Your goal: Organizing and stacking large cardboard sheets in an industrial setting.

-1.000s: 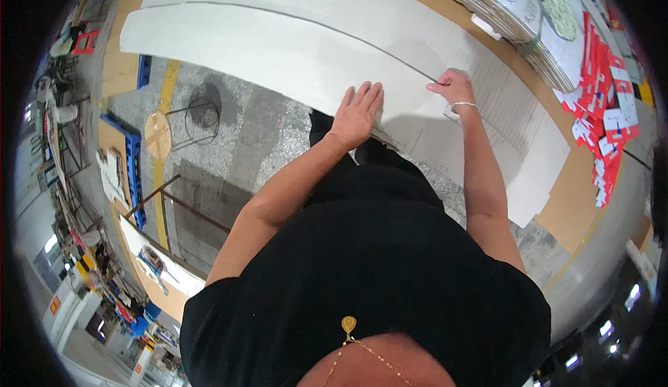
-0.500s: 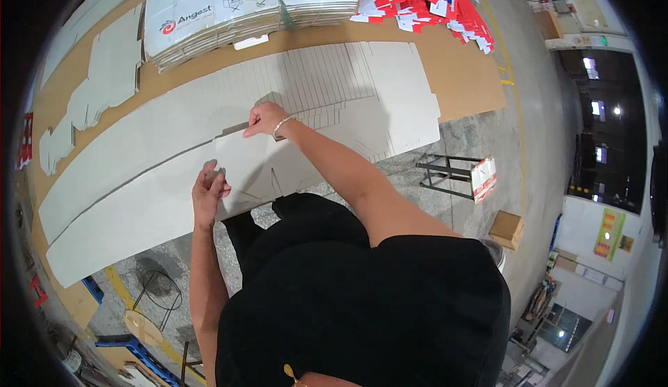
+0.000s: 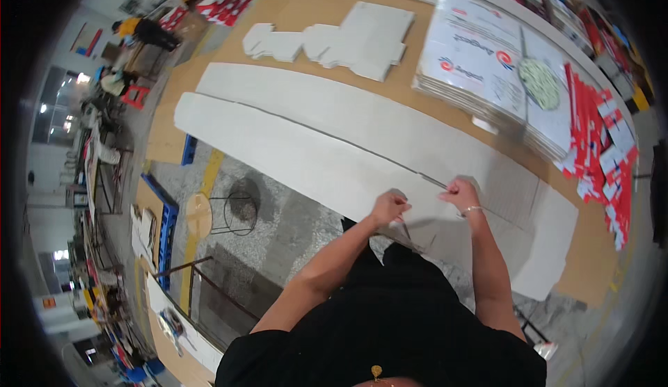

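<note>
A long white cardboard sheet (image 3: 278, 143) lies on the worktable in front of me, with a second white sheet (image 3: 348, 102) just beyond its far edge. A dark line runs where the two meet. My right hand (image 3: 462, 194), a bracelet at its wrist, pinches the near sheet at that edge, where a short grey strip shows. Nearer my body, my left hand (image 3: 391, 208) is held over the same sheet with its fingers curled together; what they hold, if anything, is hidden. Beside it a small dark slit marks the cardboard.
Beyond the sheets stand a wrapped stack of flat cartons (image 3: 473, 60), a pale green coil (image 3: 538, 83) on top, and a pile of red and white cards (image 3: 602, 150). White die-cut cardboard pieces (image 3: 362, 39) lie at the back. A round stool (image 3: 200, 217) stands left; people work farther off.
My view has swung left, showing more of the left side of the workshop. My left hand has come nearer the right one, and its fingers have closed. The right hand stays at the sheet's edge.
</note>
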The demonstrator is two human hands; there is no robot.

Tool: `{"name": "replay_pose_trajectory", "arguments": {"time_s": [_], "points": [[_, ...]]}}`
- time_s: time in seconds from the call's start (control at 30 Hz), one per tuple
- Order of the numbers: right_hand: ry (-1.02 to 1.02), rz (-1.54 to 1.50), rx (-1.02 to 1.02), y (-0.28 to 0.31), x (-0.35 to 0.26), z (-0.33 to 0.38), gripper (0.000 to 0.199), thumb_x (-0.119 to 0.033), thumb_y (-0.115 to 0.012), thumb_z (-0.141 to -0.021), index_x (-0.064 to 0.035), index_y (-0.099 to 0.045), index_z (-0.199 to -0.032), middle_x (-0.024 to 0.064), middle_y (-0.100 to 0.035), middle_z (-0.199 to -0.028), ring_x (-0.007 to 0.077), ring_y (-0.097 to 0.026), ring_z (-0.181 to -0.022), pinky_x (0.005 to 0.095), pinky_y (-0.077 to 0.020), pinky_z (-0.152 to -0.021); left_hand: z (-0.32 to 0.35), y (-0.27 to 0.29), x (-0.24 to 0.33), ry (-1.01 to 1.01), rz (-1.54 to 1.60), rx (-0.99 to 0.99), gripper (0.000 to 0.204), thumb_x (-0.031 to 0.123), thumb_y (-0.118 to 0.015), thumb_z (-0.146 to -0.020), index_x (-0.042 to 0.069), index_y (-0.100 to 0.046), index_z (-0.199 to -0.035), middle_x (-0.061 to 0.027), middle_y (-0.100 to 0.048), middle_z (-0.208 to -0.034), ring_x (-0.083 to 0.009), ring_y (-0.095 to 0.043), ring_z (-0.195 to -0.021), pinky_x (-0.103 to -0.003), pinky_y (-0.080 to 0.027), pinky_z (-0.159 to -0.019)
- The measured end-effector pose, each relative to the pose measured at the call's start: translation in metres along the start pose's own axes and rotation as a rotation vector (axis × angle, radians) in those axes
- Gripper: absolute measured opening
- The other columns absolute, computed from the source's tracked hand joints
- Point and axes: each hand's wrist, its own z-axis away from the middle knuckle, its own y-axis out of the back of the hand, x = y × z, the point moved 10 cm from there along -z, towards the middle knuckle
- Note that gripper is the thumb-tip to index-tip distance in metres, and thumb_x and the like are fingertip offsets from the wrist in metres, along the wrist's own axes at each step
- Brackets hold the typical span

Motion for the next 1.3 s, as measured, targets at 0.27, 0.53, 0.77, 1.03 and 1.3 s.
{"name": "replay_pose_trajectory", "arguments": {"time_s": [0.27,0.53,0.77,1.03,1.3], "points": [[-0.021,0.175,0.002,-0.002,0.011,-0.006,0.035,-0.025,-0.079,-0.055,-0.0026,-0.059,-0.072,0.0088,-0.061,-0.067,0.0186,-0.058,-0.061,0.0300,-0.0473,-0.059,0.016,0.000,0.022,-0.003,-0.239,0.116,0.023,0.022,-0.067,-0.075,0.001,-0.060,-0.074,-0.0096,-0.062,-0.067,-0.0180,-0.061,-0.050,-0.030,-0.049,-0.049],[0.033,0.283,0.033,0.001,0.002,-0.012,0.032,-0.025,-0.076,-0.059,-0.0047,-0.057,-0.074,0.0088,-0.058,-0.069,0.0225,-0.056,-0.065,0.0341,-0.0459,-0.061,0.066,-0.010,0.074,-0.601,-0.817,0.284,0.052,0.018,-0.063,-0.071,0.005,-0.047,-0.118,-0.0165,-0.048,-0.117,-0.0347,-0.048,-0.105,-0.038,-0.042,-0.088],[-0.098,0.182,0.022,0.005,0.009,-0.006,0.032,-0.021,-0.077,-0.058,-0.0041,-0.059,-0.077,0.0085,-0.061,-0.073,0.0194,-0.058,-0.069,0.0302,-0.0468,-0.063,0.091,-0.030,0.051,-0.602,-1.180,0.084,0.069,0.025,-0.064,-0.073,0.003,-0.033,-0.131,-0.0105,-0.028,-0.140,-0.0288,-0.029,-0.128,-0.042,-0.027,-0.103],[-0.101,0.283,0.000,0.009,0.007,0.001,0.034,-0.022,-0.077,-0.059,-0.0035,-0.059,-0.081,0.0098,-0.062,-0.079,0.0218,-0.060,-0.074,0.0320,-0.0475,-0.068,0.091,-0.029,0.046,-0.582,-1.163,0.161,0.067,0.026,-0.062,-0.076,0.005,-0.033,-0.132,-0.0090,-0.027,-0.141,-0.0285,-0.028,-0.128,-0.042,-0.026,-0.104],[-0.050,0.319,0.013,0.006,-0.015,-0.005,0.036,-0.030,-0.077,-0.058,-0.0034,-0.058,-0.074,0.0104,-0.061,-0.077,0.0225,-0.059,-0.072,0.0328,-0.0467,-0.065,0.091,-0.026,0.049,-0.584,-1.055,0.181,0.064,0.023,-0.061,-0.077,0.003,-0.033,-0.131,-0.0120,-0.031,-0.138,-0.0300,-0.030,-0.127,-0.042,-0.026,-0.104]]}}
